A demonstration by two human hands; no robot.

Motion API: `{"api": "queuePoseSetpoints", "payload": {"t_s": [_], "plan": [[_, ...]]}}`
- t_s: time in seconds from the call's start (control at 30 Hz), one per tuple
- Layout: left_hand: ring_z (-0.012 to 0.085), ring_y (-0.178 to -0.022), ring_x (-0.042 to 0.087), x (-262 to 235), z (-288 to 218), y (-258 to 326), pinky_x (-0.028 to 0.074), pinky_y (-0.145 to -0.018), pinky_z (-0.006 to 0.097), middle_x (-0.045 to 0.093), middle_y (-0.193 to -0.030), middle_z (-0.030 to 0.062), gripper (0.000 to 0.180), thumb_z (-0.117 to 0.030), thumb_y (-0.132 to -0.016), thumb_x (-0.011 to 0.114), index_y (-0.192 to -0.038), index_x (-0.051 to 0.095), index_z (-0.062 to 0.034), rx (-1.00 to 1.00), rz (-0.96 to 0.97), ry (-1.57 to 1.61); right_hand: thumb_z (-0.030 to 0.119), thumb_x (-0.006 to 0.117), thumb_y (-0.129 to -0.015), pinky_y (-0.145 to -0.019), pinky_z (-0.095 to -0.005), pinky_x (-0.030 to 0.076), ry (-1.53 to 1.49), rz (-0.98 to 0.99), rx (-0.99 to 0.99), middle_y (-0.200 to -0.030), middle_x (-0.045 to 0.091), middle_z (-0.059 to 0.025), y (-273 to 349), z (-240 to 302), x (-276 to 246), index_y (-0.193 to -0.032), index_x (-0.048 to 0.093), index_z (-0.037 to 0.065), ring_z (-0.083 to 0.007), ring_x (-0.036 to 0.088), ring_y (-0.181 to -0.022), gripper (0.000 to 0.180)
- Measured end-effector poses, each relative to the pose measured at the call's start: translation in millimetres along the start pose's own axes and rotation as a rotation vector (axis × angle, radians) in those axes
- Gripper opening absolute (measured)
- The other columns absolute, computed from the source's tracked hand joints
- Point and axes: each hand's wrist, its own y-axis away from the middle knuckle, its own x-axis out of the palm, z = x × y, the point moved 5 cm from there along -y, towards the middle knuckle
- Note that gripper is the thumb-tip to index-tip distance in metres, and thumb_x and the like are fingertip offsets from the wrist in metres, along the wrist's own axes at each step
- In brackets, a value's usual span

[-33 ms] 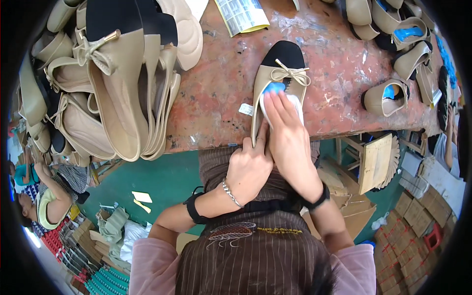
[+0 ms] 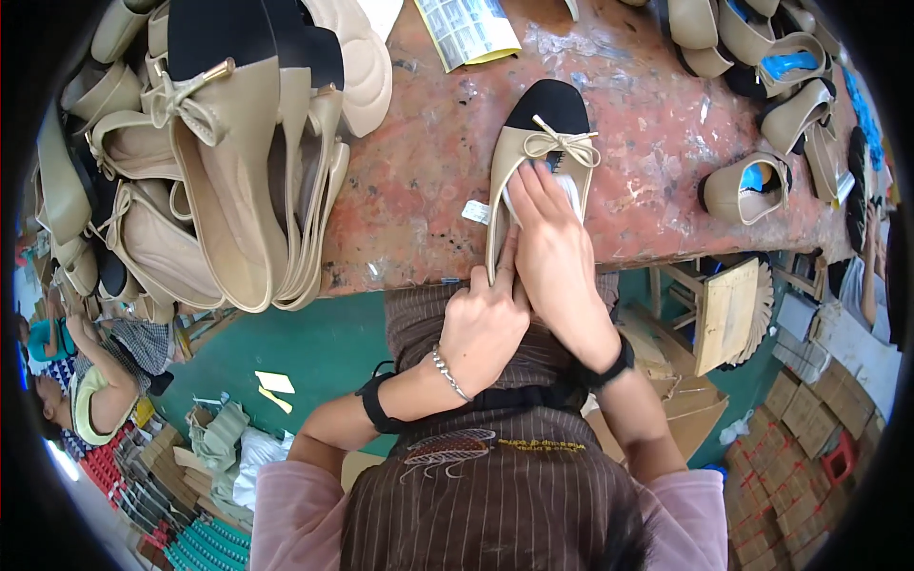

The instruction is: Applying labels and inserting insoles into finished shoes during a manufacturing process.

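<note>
A beige ballet flat (image 2: 546,107) with a black toe cap and a bow lies toe-away at the table's near edge. My left hand (image 2: 486,319) is closed on its heel end, the index finger reaching inside. My right hand (image 2: 555,257) bends into the shoe opening, fingers together and pointing at the toe. Under those fingers is a white insole-like piece (image 2: 568,187), mostly hidden by the hand. A little blue lining shows beneath the bow. My right thumb is out of sight.
Beige flats (image 2: 228,228) are piled at the left, beside pale insoles (image 2: 362,71). More shoes (image 2: 747,188) with blue stuffing stand at the right. A printed sheet (image 2: 466,33) lies at the back, a small white label (image 2: 475,211) left of the shoe. Below the right edge stands a wooden stool (image 2: 728,319).
My right hand has slid slightly forward and left, deeper into the shoe, covering more of the blue lining and the white piece. My left hand and the shoe stay in place.
</note>
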Motion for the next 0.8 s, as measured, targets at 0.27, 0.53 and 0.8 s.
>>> {"api": "queuePoseSetpoints", "payload": {"t_s": [0.27, 0.53, 0.8], "plan": [[0.0217, -0.078, 0.061, -2, 2, 3, 0.055, -0.055, 0.025, 0.057, -0.138, 0.0224, 0.042, -0.012, -0.073, 0.064, -0.112, 0.070, 0.0016, 0.013, 0.010, 0.023, 0.003, 0.054, -0.082, -0.104, -0.0465, 0.042, 0.420, -0.070, -0.095, -0.117, 0.057, -0.0291, -3, 6, 7, -0.119, 0.053, -0.013, -0.0429, 0.053, -0.117, 0.041], [0.0276, -0.082, 0.062, -4, 6, 2, 0.057, -0.058, 0.032, 0.064, -0.120, 0.0215, 0.037, -0.023, -0.070, 0.077, -0.098, 0.072, 0.0012, -0.013, -0.017, 0.111, 0.002, 0.051, -0.081, -0.101, -0.0450, 0.042, 0.191, 0.189, -0.037, -0.109, 0.056, -0.0279, -30, -12, 18, -0.114, 0.053, -0.012, -0.0407, 0.054, -0.109, 0.035], [0.0288, -0.083, 0.061, 0, 3, 2, 0.056, -0.056, 0.034, 0.063, -0.098, 0.0156, 0.033, -0.021, -0.070, 0.077, -0.093, 0.069, 0.0021, 0.000, 0.025, 0.158, -0.005, 0.052, -0.075, -0.101, -0.0519, 0.040, 0.271, 0.014, -0.094, -0.118, 0.048, -0.0389, -29, -5, 22, -0.115, 0.048, -0.020, -0.0535, 0.046, -0.113, 0.043]]}}
